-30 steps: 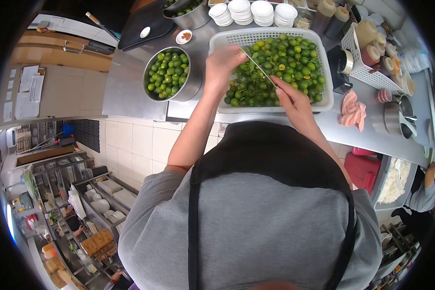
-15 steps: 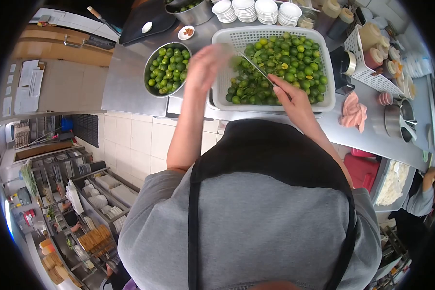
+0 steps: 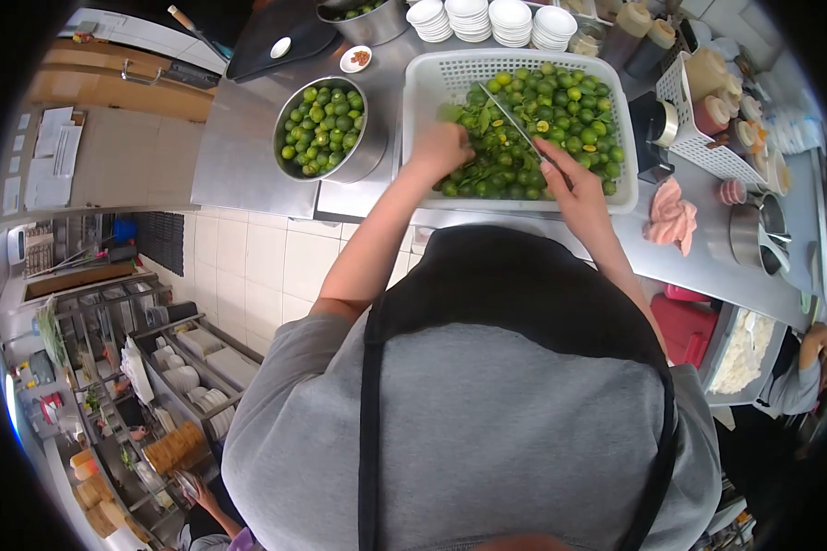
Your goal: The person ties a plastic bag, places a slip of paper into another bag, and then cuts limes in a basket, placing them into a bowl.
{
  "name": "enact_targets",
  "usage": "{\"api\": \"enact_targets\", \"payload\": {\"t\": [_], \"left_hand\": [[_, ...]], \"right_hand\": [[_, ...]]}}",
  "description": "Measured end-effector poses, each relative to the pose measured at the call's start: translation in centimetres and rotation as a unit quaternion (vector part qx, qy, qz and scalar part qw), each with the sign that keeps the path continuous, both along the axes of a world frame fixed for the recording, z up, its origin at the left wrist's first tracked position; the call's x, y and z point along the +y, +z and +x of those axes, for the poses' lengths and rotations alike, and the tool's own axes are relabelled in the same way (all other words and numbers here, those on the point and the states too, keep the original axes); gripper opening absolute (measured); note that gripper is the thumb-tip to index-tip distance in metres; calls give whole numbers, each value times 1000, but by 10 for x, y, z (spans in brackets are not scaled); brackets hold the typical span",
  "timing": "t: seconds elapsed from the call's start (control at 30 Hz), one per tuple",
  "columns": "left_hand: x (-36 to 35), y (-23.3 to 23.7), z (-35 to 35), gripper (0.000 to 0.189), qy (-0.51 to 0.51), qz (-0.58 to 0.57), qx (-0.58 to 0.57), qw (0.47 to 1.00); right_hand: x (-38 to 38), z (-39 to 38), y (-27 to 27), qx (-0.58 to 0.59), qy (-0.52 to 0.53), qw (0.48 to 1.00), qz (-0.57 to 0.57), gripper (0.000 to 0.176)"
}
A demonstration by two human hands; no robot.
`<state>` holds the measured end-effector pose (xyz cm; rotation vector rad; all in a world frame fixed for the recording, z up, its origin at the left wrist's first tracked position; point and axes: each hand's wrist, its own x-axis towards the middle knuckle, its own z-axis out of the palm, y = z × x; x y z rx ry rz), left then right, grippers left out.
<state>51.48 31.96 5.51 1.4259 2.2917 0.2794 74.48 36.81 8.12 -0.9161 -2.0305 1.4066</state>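
Observation:
A white perforated basket (image 3: pixel 423 78) holds a large heap of green limes (image 3: pixel 570 110) with some leaves. My left hand (image 3: pixel 443 149) is at the basket's left side, beside the limes, its fingers curled; a green blur shows at its fingertips, too smeared to make out. In my right hand (image 3: pixel 572 179) is a knife (image 3: pixel 513 119), its blade pointing up and left over the limes. To the left of the basket stands a round metal bowl (image 3: pixel 375 151) filled with green limes.
Stacked white dishes (image 3: pixel 510 23) and a small dish of reddish bits (image 3: pixel 356 59) lie behind. At right are a pink cloth (image 3: pixel 671 219), metal pots (image 3: pixel 749 234) and a bottle basket (image 3: pixel 673 92). A person (image 3: pixel 795 381) is at the far right, another (image 3: pixel 207 510) at lower left.
My left hand has moved right and down, from near the basket's left rim to beside the limes. My right hand and the knife have shifted slightly right.

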Motion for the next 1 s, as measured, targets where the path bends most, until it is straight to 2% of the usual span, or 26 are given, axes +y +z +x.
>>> {"api": "enact_targets", "payload": {"t": [0.07,0.1,0.17,0.2,0.23,0.27,0.3,0.37,0.4,0.47,0.73,0.83,0.87,1.0], "left_hand": [[11,-37,1,24,-73,-75,41,994],[12,-28,0,24,-77,-74,42,993],[6,0,-4,28,4,91,-110,990],[5,2,-10,28,2,90,-111,990],[7,3,-18,27,64,152,-320,933],[7,5,-24,26,123,206,-512,825],[4,12,-25,26,123,207,-511,825],[-2,25,-24,27,119,256,-605,745],[-4,28,-21,27,119,256,-605,745],[-6,31,-16,26,105,293,-639,704],[-10,38,-4,28,135,312,-641,688],[-12,34,-5,27,139,325,-655,668],[-12,32,-6,26,129,336,-666,654],[-12,39,1,26,133,337,-665,653]], "right_hand": [[-2,2,-4,18,-8,1000,7,32],[-2,3,-5,36,-14,999,13,32],[-1,8,3,6,-18,1000,-12,32],[-1,11,5,-25,-16,999,-36,32],[0,12,2,-24,-17,999,-36,32],[0,12,-3,-4,-22,999,-39,32],[0,11,-4,17,-27,999,-42,32],[-1,9,3,15,-18,999,-46,32],[-2,8,6,10,-12,999,-51,32],[-4,3,9,33,-6,998,-43,32],[-5,-2,14,57,20,997,-47,32],[-5,0,17,8,19,996,-92,32],[-5,0,17,19,18,996,-84,32],[-6,-1,9,67,15,996,-49,33]]}}
